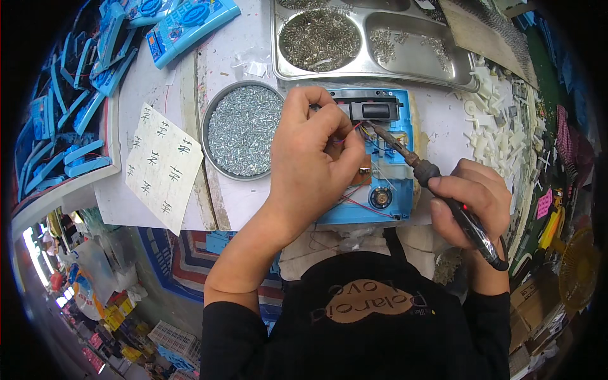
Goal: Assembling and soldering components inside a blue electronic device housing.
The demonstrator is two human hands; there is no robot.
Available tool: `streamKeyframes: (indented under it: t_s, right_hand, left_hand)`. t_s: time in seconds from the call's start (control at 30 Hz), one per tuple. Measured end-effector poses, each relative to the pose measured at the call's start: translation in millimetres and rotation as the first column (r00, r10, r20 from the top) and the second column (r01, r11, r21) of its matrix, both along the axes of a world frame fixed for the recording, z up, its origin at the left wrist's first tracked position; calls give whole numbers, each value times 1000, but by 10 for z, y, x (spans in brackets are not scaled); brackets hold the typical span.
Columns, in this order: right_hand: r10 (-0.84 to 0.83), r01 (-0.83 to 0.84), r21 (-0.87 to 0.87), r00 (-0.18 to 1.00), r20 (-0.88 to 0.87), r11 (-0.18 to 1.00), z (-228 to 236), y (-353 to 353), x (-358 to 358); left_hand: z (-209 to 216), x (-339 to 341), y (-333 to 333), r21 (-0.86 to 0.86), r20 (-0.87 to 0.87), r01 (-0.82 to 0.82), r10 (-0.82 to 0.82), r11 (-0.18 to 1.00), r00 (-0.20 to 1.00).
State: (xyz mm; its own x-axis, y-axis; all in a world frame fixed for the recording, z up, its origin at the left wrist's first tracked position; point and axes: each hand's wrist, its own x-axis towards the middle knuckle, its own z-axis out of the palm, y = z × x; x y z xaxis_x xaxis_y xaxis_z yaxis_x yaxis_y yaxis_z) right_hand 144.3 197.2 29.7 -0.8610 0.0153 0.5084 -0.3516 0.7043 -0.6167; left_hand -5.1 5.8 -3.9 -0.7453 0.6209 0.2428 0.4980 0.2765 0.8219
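Note:
My right hand (pixel 472 206) is wrapped round the black handle of a soldering iron (pixel 437 177). The iron's metal tip reaches in among thin wires inside an open blue plastic housing (pixel 399 206). Over the left part of this housing, my left hand (pixel 316 152) pinches a thin red-purple wire close to the tip. A black battery compartment (pixel 375 111) sits at the housing's far side, and a small round speaker (pixel 380 197) at its near side. Part of a brown circuit board (pixel 362 171) shows beside my left fingers; my hand hides the rest.
A round tin of small screws (pixel 244 130) stands left of the housing. Behind lies a metal compartment tray (pixel 373 63) with springs. White plastic parts (pixel 497 120) are heaped at right. Blue housings (pixel 69 114) fill a bin at left, near a marked paper sheet (pixel 161 168).

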Motion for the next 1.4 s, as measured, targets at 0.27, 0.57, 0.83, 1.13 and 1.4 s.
streamKeyframes:
  t_s: [0.27, 0.57, 0.83, 1.13, 1.4]
  right_hand:
    - [2, -3, 24, 999, 35, 1000, 113, 76, 107]
    - [6, -6, 3, 1000, 22, 1000, 123, 125, 132]
    - [4, -4, 1, 1000, 23, 1000, 98, 117, 98]
    - [50, -51, 3, 998, 44, 999, 62, 131, -50]
    - [33, -33, -14, 998, 45, 999, 94, 107, -11]
  left_hand:
    - [25, -6, 14, -22, -41, 2, -3, 1000, 999]
    - [43, 2, 31, -51, -55, -11, 8, 999, 998]
    - [71, 18, 39, -76, -22, -22, 20, 997, 1000]
    - [51, -6, 36, -89, -21, -16, 14, 996, 1000]
    - [83, -15, 23, -90, -24, 15, -17, 996, 1000]
